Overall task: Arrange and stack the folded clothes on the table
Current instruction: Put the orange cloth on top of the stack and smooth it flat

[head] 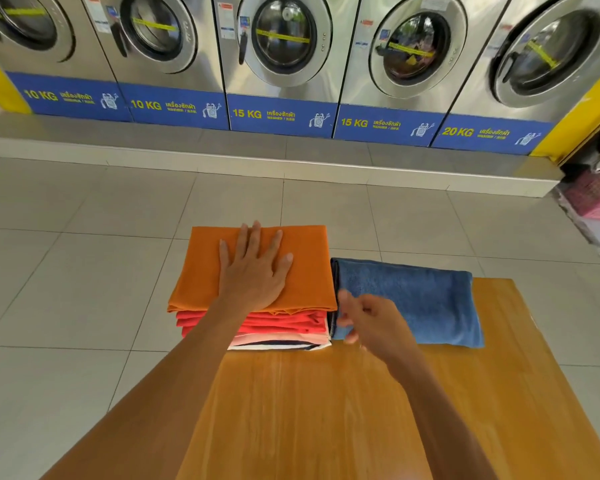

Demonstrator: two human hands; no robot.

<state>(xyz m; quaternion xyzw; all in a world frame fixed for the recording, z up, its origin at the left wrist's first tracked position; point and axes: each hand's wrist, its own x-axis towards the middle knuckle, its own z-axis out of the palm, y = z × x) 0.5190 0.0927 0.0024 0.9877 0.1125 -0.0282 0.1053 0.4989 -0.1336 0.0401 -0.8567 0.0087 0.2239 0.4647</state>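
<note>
A stack of folded clothes [284,329] stands at the far left corner of the wooden table [319,410], with red, pink, white and dark layers. An orange folded garment [309,268] lies on top. My left hand [253,268] presses flat on it, fingers spread. To the right of the stack lies a folded blue towel [426,303], touching the stack's side. My right hand [368,318] hovers at the towel's near left corner, blurred, fingers loosely curled; whether it pinches the towel is unclear.
A row of steel front-loading washing machines [284,57] stands on a raised step behind the tiled floor [66,271]. A pink basket [596,195] sits at the far right. The near part of the table is bare wood.
</note>
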